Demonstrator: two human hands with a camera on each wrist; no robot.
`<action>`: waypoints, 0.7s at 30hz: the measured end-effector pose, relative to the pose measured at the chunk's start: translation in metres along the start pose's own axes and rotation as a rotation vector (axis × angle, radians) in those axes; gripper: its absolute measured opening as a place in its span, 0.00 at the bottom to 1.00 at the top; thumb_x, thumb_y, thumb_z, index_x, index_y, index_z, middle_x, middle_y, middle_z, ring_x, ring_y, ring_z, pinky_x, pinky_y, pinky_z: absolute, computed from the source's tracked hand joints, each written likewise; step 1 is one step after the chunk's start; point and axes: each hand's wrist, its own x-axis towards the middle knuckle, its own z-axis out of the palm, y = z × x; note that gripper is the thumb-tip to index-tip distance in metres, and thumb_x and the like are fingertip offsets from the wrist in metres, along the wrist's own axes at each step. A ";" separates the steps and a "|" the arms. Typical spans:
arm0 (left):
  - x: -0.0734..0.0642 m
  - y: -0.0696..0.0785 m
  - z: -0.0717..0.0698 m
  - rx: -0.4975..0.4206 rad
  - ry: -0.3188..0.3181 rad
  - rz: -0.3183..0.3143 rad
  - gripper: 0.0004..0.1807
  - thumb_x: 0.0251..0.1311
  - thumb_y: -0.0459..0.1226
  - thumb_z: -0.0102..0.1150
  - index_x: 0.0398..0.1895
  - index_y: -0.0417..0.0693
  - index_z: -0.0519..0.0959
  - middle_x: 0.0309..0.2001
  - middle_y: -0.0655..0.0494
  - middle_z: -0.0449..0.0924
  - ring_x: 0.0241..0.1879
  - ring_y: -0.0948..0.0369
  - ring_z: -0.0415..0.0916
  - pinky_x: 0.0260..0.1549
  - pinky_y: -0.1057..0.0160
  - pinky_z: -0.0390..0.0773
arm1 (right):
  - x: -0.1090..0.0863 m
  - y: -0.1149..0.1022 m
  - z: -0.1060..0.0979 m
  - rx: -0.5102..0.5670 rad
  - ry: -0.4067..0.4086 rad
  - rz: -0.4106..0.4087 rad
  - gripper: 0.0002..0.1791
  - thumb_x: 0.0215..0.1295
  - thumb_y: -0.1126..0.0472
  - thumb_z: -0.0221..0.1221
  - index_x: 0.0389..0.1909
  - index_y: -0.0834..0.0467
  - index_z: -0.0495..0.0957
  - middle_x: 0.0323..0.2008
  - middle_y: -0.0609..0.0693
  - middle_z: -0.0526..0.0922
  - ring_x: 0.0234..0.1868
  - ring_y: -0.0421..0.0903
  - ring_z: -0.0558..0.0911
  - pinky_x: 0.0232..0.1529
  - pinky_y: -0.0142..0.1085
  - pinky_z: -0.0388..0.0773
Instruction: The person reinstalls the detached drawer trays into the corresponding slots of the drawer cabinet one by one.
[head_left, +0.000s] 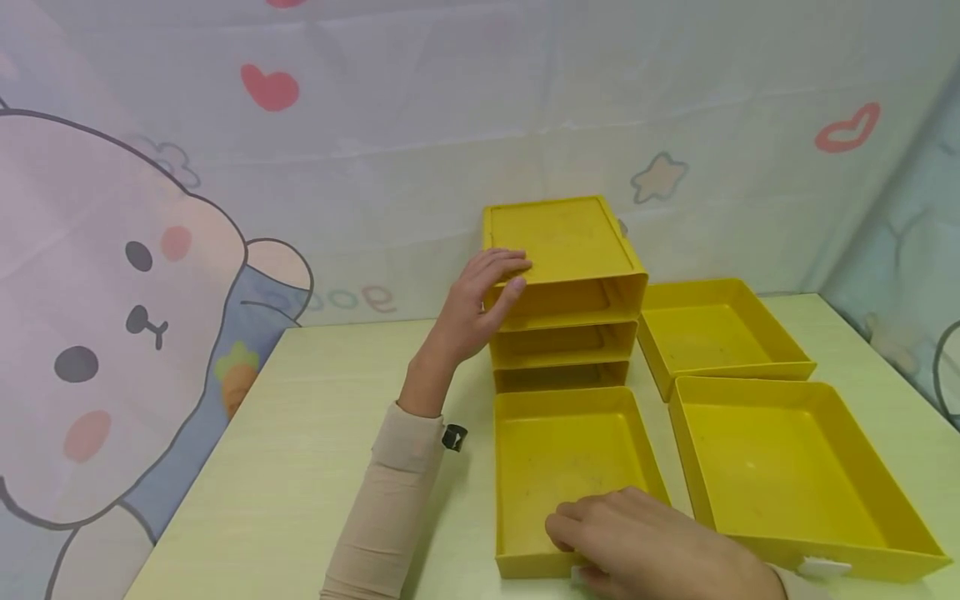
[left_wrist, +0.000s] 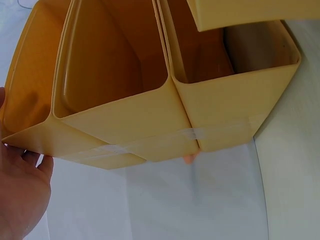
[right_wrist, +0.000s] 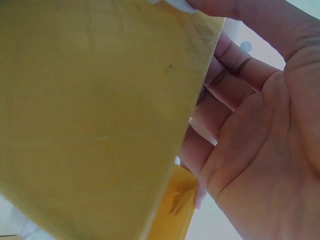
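Observation:
A yellow three-tier drawer cabinet (head_left: 558,242) stands against the backdrop, its open compartments facing me. My left hand (head_left: 480,304) rests on its top left front edge, fingers lying over the top and thumb at the front. In the left wrist view, that hand (left_wrist: 25,192) touches the cabinet's corner. My right hand (head_left: 637,537) grips the front wall of a yellow drawer (head_left: 558,442), fingers over the rim and thumb by the white handle (head_left: 577,575). The drawer's far end is at the lowest compartment. In the right wrist view, the drawer's underside (right_wrist: 95,110) faces the camera.
Two more yellow drawers lie at the right: a near one (head_left: 780,458) with a white handle and a far one (head_left: 712,325) beside the cabinet. All are on a pale table (head_left: 300,467). A printed cloth backdrop (head_left: 420,125) hangs behind and at the sides.

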 end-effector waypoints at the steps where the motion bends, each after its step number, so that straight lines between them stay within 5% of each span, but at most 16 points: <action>1: 0.000 0.000 0.000 -0.001 0.001 0.002 0.16 0.79 0.34 0.56 0.64 0.41 0.81 0.68 0.44 0.78 0.72 0.50 0.68 0.78 0.53 0.62 | 0.000 0.000 0.000 -0.010 0.008 -0.010 0.18 0.69 0.64 0.69 0.31 0.42 0.70 0.23 0.33 0.63 0.23 0.32 0.65 0.27 0.27 0.68; 21: 0.000 0.002 -0.001 -0.017 -0.006 -0.012 0.16 0.80 0.35 0.55 0.64 0.41 0.81 0.68 0.44 0.78 0.72 0.51 0.68 0.77 0.54 0.63 | 0.004 0.007 0.000 -0.187 0.152 -0.107 0.17 0.63 0.71 0.65 0.33 0.45 0.72 0.25 0.33 0.61 0.25 0.32 0.62 0.27 0.25 0.64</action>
